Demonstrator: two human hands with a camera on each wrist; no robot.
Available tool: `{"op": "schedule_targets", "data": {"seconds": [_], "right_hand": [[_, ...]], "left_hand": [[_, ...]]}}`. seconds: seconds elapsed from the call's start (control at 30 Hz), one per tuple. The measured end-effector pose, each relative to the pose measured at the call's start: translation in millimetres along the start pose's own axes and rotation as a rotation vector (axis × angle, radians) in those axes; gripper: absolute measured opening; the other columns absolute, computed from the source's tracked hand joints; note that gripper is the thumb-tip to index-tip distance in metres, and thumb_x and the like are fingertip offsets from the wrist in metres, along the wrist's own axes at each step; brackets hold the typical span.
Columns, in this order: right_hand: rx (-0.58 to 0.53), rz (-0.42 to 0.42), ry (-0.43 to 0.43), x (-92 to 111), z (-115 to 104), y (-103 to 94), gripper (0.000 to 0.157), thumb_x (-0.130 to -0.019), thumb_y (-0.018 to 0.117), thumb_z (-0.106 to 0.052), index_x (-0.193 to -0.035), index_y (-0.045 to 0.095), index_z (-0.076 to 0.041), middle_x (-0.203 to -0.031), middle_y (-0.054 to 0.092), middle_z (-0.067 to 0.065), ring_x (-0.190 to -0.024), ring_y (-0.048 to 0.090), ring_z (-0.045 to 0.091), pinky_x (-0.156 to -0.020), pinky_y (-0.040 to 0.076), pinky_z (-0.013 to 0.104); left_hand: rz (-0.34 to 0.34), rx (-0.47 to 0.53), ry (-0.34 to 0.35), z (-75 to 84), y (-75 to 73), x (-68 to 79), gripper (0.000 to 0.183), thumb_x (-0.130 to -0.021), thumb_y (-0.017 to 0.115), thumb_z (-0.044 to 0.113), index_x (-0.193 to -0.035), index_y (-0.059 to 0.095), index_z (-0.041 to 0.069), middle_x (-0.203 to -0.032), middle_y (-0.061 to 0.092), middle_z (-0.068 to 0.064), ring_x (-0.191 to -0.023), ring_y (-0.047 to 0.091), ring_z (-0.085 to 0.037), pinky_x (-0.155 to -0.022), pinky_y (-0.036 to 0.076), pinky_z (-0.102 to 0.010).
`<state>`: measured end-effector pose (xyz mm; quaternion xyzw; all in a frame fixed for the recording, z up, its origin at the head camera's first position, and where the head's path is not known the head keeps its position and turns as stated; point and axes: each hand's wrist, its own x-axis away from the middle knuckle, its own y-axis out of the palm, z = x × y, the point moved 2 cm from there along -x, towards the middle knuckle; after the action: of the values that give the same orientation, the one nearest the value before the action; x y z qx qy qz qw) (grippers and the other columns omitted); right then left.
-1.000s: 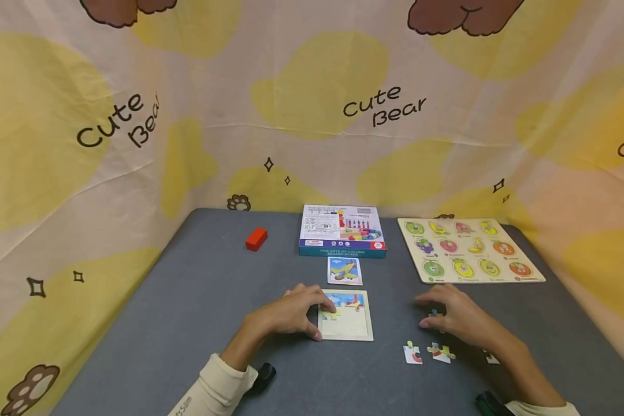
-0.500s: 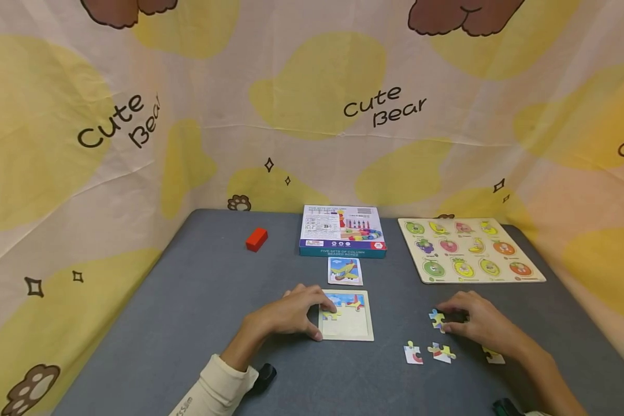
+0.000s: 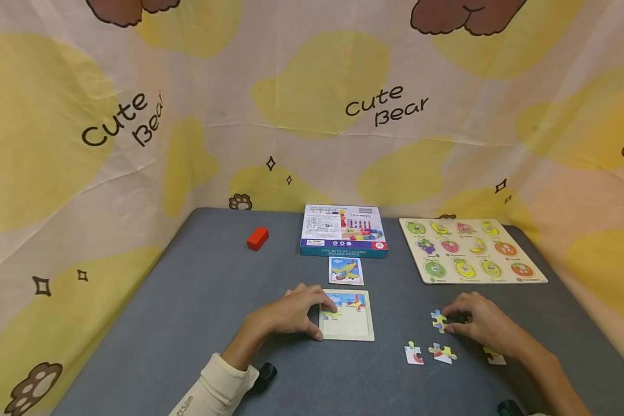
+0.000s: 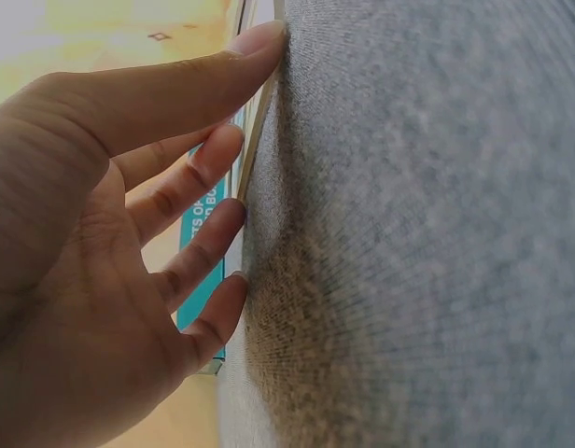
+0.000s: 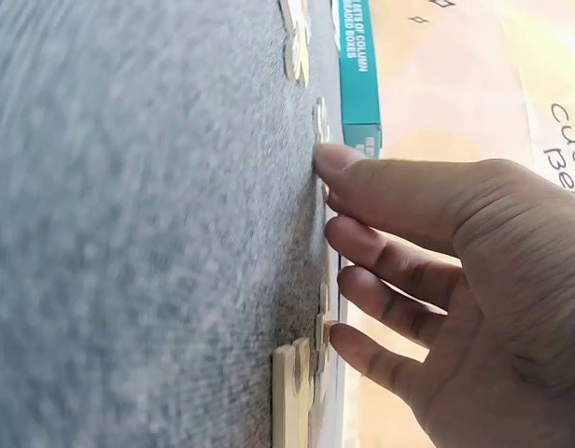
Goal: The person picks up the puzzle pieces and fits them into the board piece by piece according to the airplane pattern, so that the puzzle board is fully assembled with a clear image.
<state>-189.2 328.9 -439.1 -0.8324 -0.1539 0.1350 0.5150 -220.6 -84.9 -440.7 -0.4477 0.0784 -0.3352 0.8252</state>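
Note:
My left hand holds the left side of a square wooden puzzle frame, thumb at its near-left corner and a finger over the fitted pieces. Fitted pieces with sky and a red shape fill the frame's top, with a yellow one below. In the left wrist view the thumb touches the frame's edge. To the right, my right hand pinches the right edge of a blue-and-yellow jigsaw piece on the table. The right wrist view shows the thumb low against that piece.
Nearer me lie two jigsaw pieces; another piece lies beside my right forearm. Behind the frame are an airplane picture card and a bead-set box. A fruit board lies back right, a red block back left.
My right hand has shifted right and slightly nearer me, its thumb and finger closing at the blue-and-yellow jigsaw piece's right edge. My left hand has stayed on the frame.

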Motion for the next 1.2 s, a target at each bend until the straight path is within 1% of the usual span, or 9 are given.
{"op": "schedule_targets", "data": {"seconds": [0.2, 0.4, 0.6, 0.83, 0.93, 1.07, 1.2], "right_hand": [[-0.002, 0.007, 0.011, -0.2, 1.6, -0.5, 0.02, -0.085, 0.089, -0.037, -0.098, 0.08, -0.024, -0.093, 0.064, -0.017, -0.088, 0.052, 0.004, -0.075, 0.046, 0.029], [-0.008, 0.02, 0.003, -1.3, 1.7, 0.3, 0.02, -0.084, 0.09, -0.036, -0.096, 0.08, -0.023, -0.089, 0.062, -0.017, -0.085, 0.05, 0.002, -0.072, 0.045, 0.027], [-0.002, 0.019, 0.003, -2.6, -0.1, 0.0, 0.021, -0.084, 0.09, -0.035, -0.095, 0.079, -0.021, -0.088, 0.062, -0.016, -0.084, 0.05, 0.002, -0.072, 0.045, 0.027], [0.003, 0.066, -0.034, -6.6, -6.1, 0.9, 0.018, -0.085, 0.09, -0.032, -0.095, 0.079, -0.023, -0.088, 0.06, -0.016, -0.084, 0.05, 0.001, -0.071, 0.046, 0.027], [-0.004, 0.061, -0.026, -11.0, -11.9, 2.2, 0.018, -0.085, 0.089, -0.034, -0.096, 0.079, -0.023, -0.089, 0.06, -0.016, -0.085, 0.05, 0.001, -0.072, 0.046, 0.027], [-0.002, 0.023, -0.02, -18.7, -22.7, 3.9, 0.021, -0.088, 0.087, -0.038, -0.1, 0.079, -0.023, -0.095, 0.062, -0.015, -0.09, 0.052, 0.003, -0.077, 0.048, 0.028], [0.019, 0.016, -0.058, -27.9, -33.9, 7.1, 0.021, -0.088, 0.086, -0.039, -0.101, 0.079, -0.024, -0.098, 0.063, -0.016, -0.094, 0.055, 0.005, -0.084, 0.051, 0.034]], "left_hand": [[0.0, 0.003, -0.001, -0.5, -0.4, 0.0, 0.051, -0.083, 0.092, 0.026, -0.131, 0.074, 0.026, -0.129, 0.061, 0.008, -0.112, 0.044, -0.016, -0.096, 0.034, -0.042], [-0.004, 0.008, 0.004, 0.1, -1.6, 0.5, 0.051, -0.083, 0.092, 0.026, -0.131, 0.074, 0.025, -0.13, 0.061, 0.007, -0.113, 0.044, -0.016, -0.097, 0.034, -0.043], [-0.009, 0.009, 0.0, 0.3, -2.4, 0.4, 0.052, -0.083, 0.093, 0.026, -0.132, 0.074, 0.025, -0.128, 0.061, 0.008, -0.112, 0.045, -0.016, -0.096, 0.034, -0.042], [-0.014, 0.017, -0.008, 0.6, -2.7, 0.3, 0.052, -0.083, 0.092, 0.025, -0.132, 0.074, 0.026, -0.129, 0.061, 0.008, -0.113, 0.044, -0.017, -0.096, 0.034, -0.043], [-0.014, 0.016, -0.008, 0.8, -2.7, 0.3, 0.052, -0.084, 0.092, 0.026, -0.132, 0.074, 0.026, -0.13, 0.061, 0.007, -0.114, 0.044, -0.017, -0.097, 0.034, -0.043], [-0.014, 0.013, -0.007, 0.8, -2.5, 0.4, 0.052, -0.084, 0.092, 0.026, -0.132, 0.074, 0.026, -0.13, 0.061, 0.007, -0.114, 0.044, -0.017, -0.097, 0.034, -0.043], [-0.013, 0.013, -0.006, 1.1, -2.2, 1.2, 0.052, -0.084, 0.092, 0.026, -0.133, 0.074, 0.025, -0.129, 0.061, 0.007, -0.114, 0.044, -0.017, -0.097, 0.033, -0.043]]}}
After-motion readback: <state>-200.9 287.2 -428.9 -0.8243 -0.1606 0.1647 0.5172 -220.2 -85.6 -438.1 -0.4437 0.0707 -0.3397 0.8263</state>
